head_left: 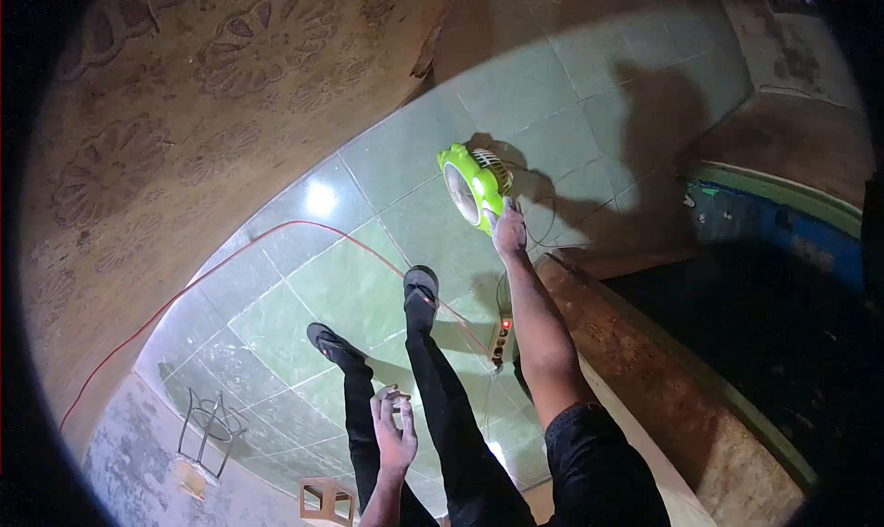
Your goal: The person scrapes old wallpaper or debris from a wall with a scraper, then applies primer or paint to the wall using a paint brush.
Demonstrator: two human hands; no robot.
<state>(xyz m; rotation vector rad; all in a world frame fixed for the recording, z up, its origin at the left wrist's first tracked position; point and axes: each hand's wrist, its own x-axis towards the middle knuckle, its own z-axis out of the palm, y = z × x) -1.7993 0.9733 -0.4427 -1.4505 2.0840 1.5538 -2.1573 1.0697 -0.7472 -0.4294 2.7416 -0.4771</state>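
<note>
My right hand (509, 230) is closed on the lower edge of a small lime-green electric fan (486, 193), holding it out at arm's length above the tiled floor. The fan is tilted, its round front facing left and its slotted back housing to the right. A thin cord loops near the fan. Lower down, my left hand (395, 427) hangs in front of my legs, fingers loosely bent and apart, with nothing seen in it. Both hands look dusted with pale powder.
A power strip (500, 342) with a red light lies on the floor by my right forearm. A red cable (295, 222) crosses the tiles. A metal-legged stool (210, 435) and a small wooden stool (326, 501) stand lower left. A blue-walled basin (773, 228) lies right.
</note>
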